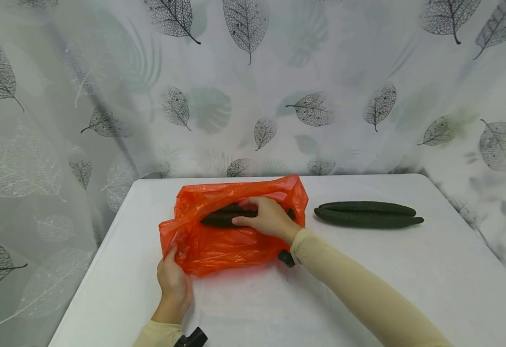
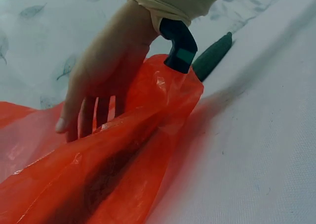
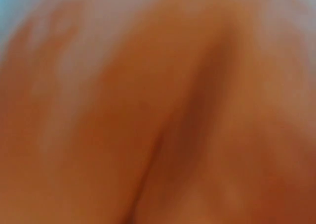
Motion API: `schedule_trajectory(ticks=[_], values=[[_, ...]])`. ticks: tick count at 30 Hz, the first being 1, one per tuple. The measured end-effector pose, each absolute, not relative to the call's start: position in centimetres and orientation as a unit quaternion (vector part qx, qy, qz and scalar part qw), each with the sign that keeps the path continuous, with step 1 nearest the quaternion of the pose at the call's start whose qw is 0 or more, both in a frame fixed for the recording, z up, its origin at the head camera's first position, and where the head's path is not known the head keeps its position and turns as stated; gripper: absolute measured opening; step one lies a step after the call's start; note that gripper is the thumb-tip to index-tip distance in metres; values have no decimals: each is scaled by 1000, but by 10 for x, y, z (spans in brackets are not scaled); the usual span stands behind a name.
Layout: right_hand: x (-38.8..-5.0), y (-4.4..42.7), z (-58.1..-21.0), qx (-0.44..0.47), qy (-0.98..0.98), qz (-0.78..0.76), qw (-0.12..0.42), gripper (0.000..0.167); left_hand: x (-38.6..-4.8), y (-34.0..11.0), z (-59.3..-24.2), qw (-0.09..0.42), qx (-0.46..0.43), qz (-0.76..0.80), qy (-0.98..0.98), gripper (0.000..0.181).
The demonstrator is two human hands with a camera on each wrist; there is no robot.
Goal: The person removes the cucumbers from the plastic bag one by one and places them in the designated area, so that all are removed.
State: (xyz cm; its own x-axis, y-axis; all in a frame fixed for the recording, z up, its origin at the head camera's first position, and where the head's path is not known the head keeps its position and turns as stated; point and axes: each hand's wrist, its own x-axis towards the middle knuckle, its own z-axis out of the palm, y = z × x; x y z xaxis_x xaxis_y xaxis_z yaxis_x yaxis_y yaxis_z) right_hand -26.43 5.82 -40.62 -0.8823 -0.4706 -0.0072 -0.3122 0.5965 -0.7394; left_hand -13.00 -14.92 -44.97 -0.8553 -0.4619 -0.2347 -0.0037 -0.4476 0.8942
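A red plastic bag (image 1: 231, 246) lies on the white table, its mouth facing up and partly spread. My left hand (image 1: 174, 284) grips the bag's left edge, thumb on the outside. Inside the bag rest dark green cucumbers (image 1: 220, 219); how many cannot be seen. My right hand (image 1: 270, 219) reaches in over the bag's right side and holds a cucumber between thumb and fingers. The left wrist view shows this right hand (image 2: 106, 70) from the side, its fingertips hidden behind the plastic (image 2: 123, 150). Blurred orange-red fills the right wrist view.
Two more cucumbers (image 1: 367, 220) lie side by side on the table (image 1: 409, 270), to the right of the bag. A leaf-patterned curtain (image 1: 253, 96) hangs behind the table and along its sides. A dark camera (image 1: 192, 338) sits on the left wrist.
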Motion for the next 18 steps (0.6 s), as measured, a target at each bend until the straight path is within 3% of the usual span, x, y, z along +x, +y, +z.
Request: schedule_trajectory(ticks=[18], values=[[-276,56,-428,-201,920,-321,99,67,-129,-152,-450,121,231,-814,-518,54]])
